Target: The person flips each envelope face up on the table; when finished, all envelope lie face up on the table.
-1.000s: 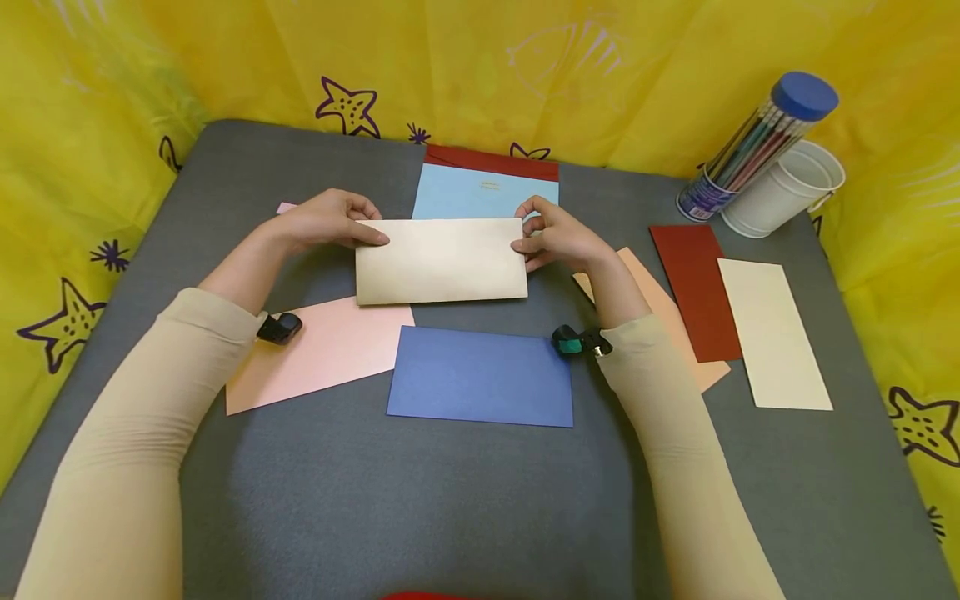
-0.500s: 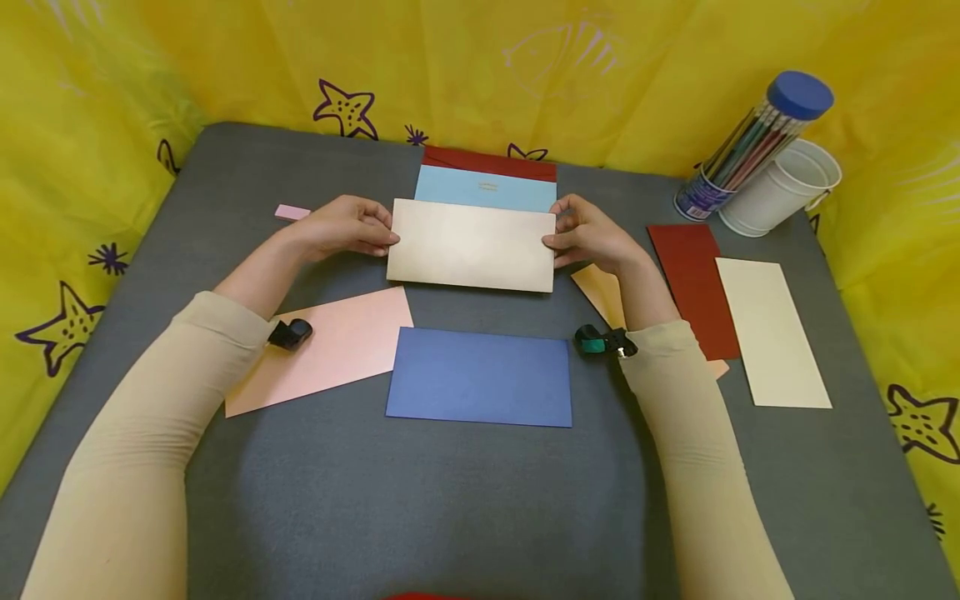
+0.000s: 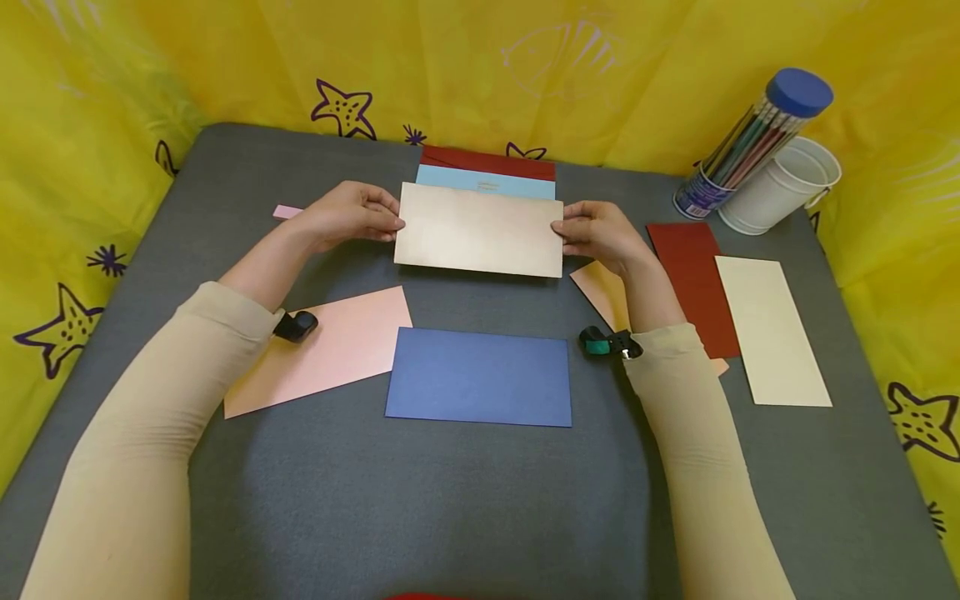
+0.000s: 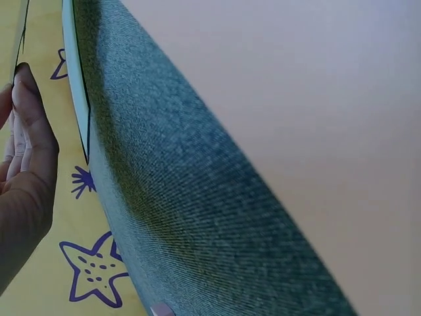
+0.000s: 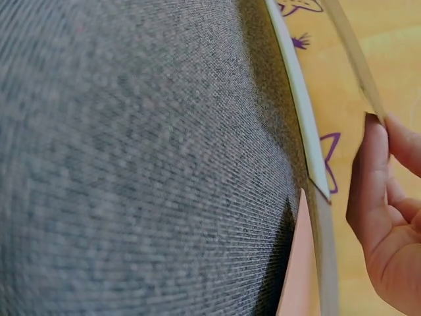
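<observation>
A cream envelope (image 3: pixel 480 232) is held above the far middle of the table, in front of a light blue envelope (image 3: pixel 450 176) whose lower part it hides. My left hand (image 3: pixel 351 218) pinches its left edge between thumb and fingers, and my right hand (image 3: pixel 602 232) pinches the right edge. In the left wrist view the left hand (image 4: pixel 29 151) grips the thin edge of the envelope (image 4: pixel 20 39). The right wrist view shows the right hand (image 5: pixel 388 210) likewise, with the envelope (image 5: pixel 352 52) raised off the grey table.
Nearer lie a blue envelope (image 3: pixel 478 377) and a pink one (image 3: pixel 352 333). Under my right forearm is a peach envelope (image 3: pixel 600 292); right of it, a red one (image 3: pixel 678 250) and a cream one (image 3: pixel 772 333). A pencil tub (image 3: pixel 705 196) and white bucket (image 3: pixel 768 196) stand back right.
Both hands have carried the cream envelope to the right and farther back, over the light blue envelope. It now covers more of that one, and a small pink piece at left has come into fuller view.
</observation>
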The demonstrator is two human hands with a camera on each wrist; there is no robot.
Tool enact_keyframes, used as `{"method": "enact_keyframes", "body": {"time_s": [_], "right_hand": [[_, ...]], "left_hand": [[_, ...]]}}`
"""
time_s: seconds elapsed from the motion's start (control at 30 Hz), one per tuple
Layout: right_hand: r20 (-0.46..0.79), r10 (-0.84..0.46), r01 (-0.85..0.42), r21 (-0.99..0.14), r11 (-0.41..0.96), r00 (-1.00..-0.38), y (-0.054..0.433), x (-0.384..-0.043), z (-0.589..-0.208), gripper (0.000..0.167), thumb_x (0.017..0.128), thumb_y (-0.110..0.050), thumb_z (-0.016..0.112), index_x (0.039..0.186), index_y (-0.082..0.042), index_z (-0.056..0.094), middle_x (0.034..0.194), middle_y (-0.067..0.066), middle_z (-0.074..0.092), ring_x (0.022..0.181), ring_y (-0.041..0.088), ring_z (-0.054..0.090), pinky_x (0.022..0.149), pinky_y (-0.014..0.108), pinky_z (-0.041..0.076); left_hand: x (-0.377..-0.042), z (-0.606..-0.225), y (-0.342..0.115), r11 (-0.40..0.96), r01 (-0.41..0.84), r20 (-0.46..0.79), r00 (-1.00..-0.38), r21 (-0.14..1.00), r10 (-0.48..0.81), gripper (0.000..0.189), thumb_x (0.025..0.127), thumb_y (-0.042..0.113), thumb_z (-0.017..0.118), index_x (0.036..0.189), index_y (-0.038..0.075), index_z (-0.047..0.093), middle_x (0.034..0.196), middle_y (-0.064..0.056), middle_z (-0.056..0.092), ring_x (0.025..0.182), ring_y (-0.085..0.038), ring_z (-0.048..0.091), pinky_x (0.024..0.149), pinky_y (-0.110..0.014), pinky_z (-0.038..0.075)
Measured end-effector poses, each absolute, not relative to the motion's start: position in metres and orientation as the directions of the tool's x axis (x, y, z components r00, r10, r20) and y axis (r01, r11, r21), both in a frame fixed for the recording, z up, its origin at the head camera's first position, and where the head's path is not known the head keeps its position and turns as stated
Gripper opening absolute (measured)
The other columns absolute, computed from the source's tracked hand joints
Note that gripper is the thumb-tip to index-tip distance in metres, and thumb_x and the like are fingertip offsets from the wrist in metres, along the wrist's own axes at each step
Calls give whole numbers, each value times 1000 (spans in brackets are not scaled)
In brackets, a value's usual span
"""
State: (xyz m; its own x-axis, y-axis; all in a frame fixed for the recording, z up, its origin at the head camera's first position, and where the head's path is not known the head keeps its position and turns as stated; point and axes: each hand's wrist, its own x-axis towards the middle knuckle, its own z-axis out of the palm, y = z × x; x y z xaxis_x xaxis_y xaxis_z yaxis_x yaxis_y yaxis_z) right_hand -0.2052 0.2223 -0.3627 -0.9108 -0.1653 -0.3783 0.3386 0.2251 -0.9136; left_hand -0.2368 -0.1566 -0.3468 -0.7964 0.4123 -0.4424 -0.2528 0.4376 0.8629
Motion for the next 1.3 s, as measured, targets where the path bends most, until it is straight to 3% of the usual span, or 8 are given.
{"method": "enact_keyframes", "body": {"time_s": [0.3,0.57,0.83,0.97,1.17,1.3], "right_hand": [[-380,-90,381,-925,7,-921,226,-208,-361,11,89,-16,73,86,-7,68,71,0,61,60,12,58,59,18,56],[-347,-111,360,-923,-137,-931,228,-208,-361,7,88,-12,73,88,-6,69,71,1,66,60,12,64,58,19,57],[-299,-129,324,-898,-297,-945,230,-208,-359,3,88,-5,70,88,-5,73,77,5,71,69,17,73,67,25,61],[-275,-144,309,-892,-331,-950,231,-208,-359,8,90,-8,68,87,-3,75,78,7,73,73,19,74,70,27,62],[-264,-102,283,-899,-335,-959,228,-208,-360,26,93,-24,68,79,-2,73,76,7,71,73,20,75,70,27,62],[-263,-66,270,-913,-306,-963,226,-208,-361,23,92,-21,69,80,-3,74,77,6,72,73,19,75,70,26,61]], "left_hand": [[-239,-343,-153,360,-290,-418,-836,886,355,27,93,15,68,113,1,56,81,8,70,75,-7,65,79,-20,59],[-239,-342,-154,262,-275,-352,-880,925,317,15,89,15,73,101,9,68,86,5,69,79,-9,67,78,-19,59],[-238,-344,-154,180,-215,-260,-923,960,285,8,86,13,76,92,14,71,79,6,69,74,-8,66,71,-18,57],[-238,-344,-154,106,-219,-240,-932,970,270,7,85,9,76,89,12,72,77,3,72,68,-10,68,66,-20,58],[-238,-344,-153,46,-223,-227,-937,974,265,6,86,4,73,88,9,71,75,1,75,62,-10,70,61,-19,58],[-238,-344,-152,56,-224,-231,-938,973,260,8,87,1,71,86,9,72,74,2,75,63,-10,71,62,-19,58]]}}
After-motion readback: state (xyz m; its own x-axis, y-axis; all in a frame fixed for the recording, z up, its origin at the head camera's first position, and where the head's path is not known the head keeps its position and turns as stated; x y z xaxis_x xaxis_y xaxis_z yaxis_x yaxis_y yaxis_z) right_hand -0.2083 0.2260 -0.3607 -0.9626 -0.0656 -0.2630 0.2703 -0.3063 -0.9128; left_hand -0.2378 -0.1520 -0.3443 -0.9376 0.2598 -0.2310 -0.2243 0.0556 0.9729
